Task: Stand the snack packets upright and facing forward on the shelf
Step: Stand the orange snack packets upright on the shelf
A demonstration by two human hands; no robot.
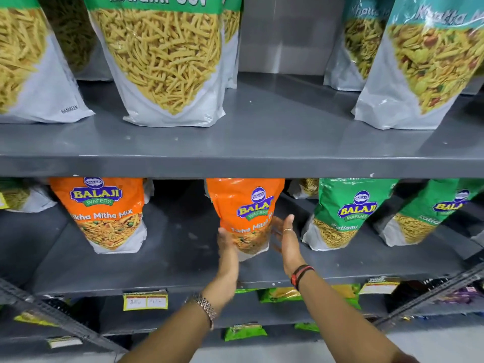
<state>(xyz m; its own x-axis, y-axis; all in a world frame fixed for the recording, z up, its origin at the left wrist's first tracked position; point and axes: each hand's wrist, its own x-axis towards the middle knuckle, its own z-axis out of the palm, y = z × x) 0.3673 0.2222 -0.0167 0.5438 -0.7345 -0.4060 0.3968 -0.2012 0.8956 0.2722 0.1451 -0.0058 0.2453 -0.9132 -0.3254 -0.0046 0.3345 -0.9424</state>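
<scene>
An orange Balaji Tikha Mitha Mix packet (245, 205) stands upright on the middle grey shelf (183, 271), front facing me and turned slightly right. My left hand (226, 244) presses against its lower left side. My right hand (286, 239) is flat against its lower right side, fingers spread. A second orange packet (107, 213) stands upright to the left. Two green Ratlami packets (340, 213) (424, 216) stand to the right, the far one leaning.
The upper shelf (262, 142) holds large Ratlami Sev bags (162, 61) and Khatta Meetha bags (424, 66), with a gap between them. Yellow price tags (145, 301) hang on the shelf edge. Lower shelves hold small green packets (245, 331).
</scene>
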